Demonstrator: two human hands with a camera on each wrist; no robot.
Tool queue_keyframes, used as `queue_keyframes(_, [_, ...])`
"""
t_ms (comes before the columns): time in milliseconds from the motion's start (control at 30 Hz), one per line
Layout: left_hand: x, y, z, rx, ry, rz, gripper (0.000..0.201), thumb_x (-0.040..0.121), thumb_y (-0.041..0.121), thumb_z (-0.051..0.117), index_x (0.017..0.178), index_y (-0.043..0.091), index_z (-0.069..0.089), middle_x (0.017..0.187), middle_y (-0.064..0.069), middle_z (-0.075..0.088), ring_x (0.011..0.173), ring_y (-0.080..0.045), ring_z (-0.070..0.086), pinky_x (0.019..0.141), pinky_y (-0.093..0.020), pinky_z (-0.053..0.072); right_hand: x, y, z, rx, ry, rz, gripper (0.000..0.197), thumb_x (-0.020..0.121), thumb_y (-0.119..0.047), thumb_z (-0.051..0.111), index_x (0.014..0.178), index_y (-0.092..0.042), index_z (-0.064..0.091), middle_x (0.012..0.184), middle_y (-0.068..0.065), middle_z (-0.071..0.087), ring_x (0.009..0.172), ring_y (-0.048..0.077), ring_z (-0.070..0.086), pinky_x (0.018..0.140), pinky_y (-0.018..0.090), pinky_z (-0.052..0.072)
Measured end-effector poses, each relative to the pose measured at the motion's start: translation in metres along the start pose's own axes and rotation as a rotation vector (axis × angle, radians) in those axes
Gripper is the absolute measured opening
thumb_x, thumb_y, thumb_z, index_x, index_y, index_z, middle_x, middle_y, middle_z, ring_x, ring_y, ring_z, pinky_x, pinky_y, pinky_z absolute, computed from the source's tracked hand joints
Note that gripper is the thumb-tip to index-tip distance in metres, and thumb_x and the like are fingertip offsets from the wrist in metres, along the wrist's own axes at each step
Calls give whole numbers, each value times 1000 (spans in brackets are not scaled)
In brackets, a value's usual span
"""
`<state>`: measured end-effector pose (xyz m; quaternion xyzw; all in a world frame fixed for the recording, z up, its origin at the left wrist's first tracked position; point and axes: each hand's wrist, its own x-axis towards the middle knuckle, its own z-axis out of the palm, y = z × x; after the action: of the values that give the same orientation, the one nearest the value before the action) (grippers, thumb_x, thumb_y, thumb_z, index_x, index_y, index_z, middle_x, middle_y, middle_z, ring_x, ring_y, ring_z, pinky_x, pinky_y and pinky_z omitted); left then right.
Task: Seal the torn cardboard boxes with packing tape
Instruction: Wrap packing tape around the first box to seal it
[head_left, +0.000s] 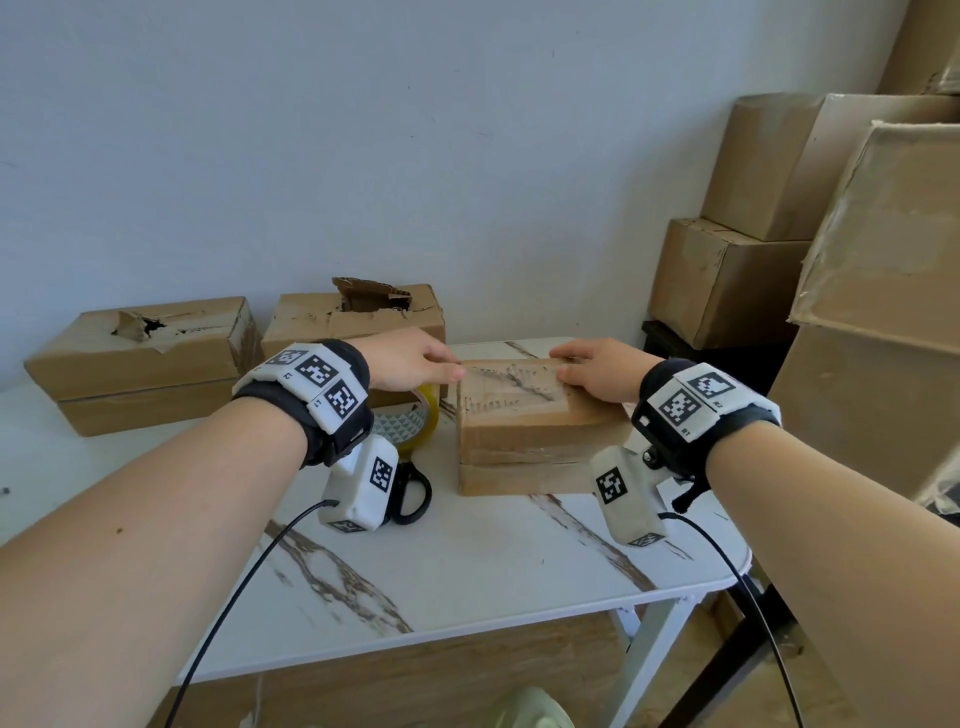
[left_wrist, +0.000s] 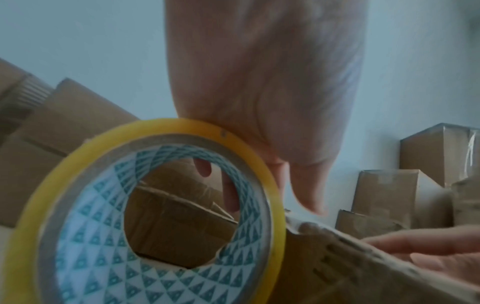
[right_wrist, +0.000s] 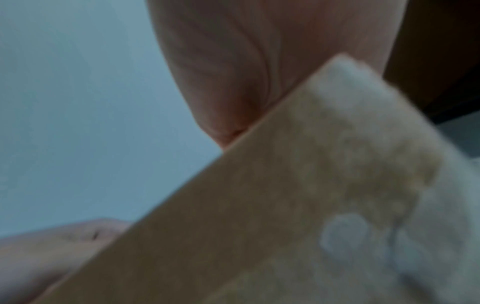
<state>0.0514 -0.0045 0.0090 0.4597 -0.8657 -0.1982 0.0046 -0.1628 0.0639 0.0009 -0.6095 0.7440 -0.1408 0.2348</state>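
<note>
A small cardboard box (head_left: 524, 431) stands mid-table, its top covered with clear, bubbly tape. My left hand (head_left: 436, 366) reaches to its upper left edge with straight fingers that touch the top. My right hand (head_left: 582, 371) lies flat on the right part of the top. In the left wrist view my left hand (left_wrist: 272, 123) points down at the box (left_wrist: 337, 259) beside the yellow tape roll (left_wrist: 155, 205). That roll (head_left: 422, 423) stands on the table under my left wrist. In the blurred right wrist view my right hand (right_wrist: 246, 72) rests on the box (right_wrist: 259, 205).
Two torn boxes (head_left: 145, 358) (head_left: 358, 317) sit at the back left of the marble table (head_left: 467, 561). Black-handled scissors (head_left: 414, 488) lie near the tape roll. Large stacked cartons (head_left: 737, 270) stand to the right, beyond the table's edge.
</note>
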Motion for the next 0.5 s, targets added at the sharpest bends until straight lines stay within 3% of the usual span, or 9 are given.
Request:
queue_keyframes(133, [-3,-1,2,-32,64,-39,48,99,44,33,131,15,54,129,-4,57,115,-20,52,94,-30,39,-6,-13,3,-153,-60,-57,84,75,-62,64,146,-27,32,148,-1,38,134,21,39,110,34,33])
queue_keyframes(233, [-3,-8,0,-58,125,-56,39,99,35,40,130,14,54,134,-4,54,121,-19,48,96,-29,35,-6,-20,5,-249,-87,-115,99,64,-73,64,145,-26,31,145,-5,42,131,19,42,110,38,33])
queue_keyframes(300, [-2,-14,0,-56,116,-83,34,97,31,48,125,16,58,130,-3,56,117,-18,50,96,-30,37,-4,-26,5,-289,-75,-141,114,47,-83,63,144,-30,33,141,-7,47,126,18,46,108,41,36])
queue_keyframes(333, [-1,-16,0,-51,106,-96,32,95,31,51,122,16,61,126,-2,59,112,-17,52,95,-31,40,-3,-31,7,-297,-93,-154,119,45,-83,65,145,-30,30,142,-6,46,126,18,46,109,42,35])
queue_keyframes(433, [-1,-18,0,-33,99,-111,33,91,38,56,113,16,66,113,-1,64,99,-16,56,89,-31,45,-8,-53,17,-288,-171,-203,117,58,-64,76,151,-24,16,149,-5,36,134,18,38,113,37,28])
queue_keyframes(500, [-2,-19,0,-31,98,-124,35,90,42,57,106,13,69,106,-4,66,96,-20,59,85,-34,45,-10,-65,26,-341,-183,-241,114,62,-56,79,149,-21,16,151,-3,33,136,18,34,114,39,26])
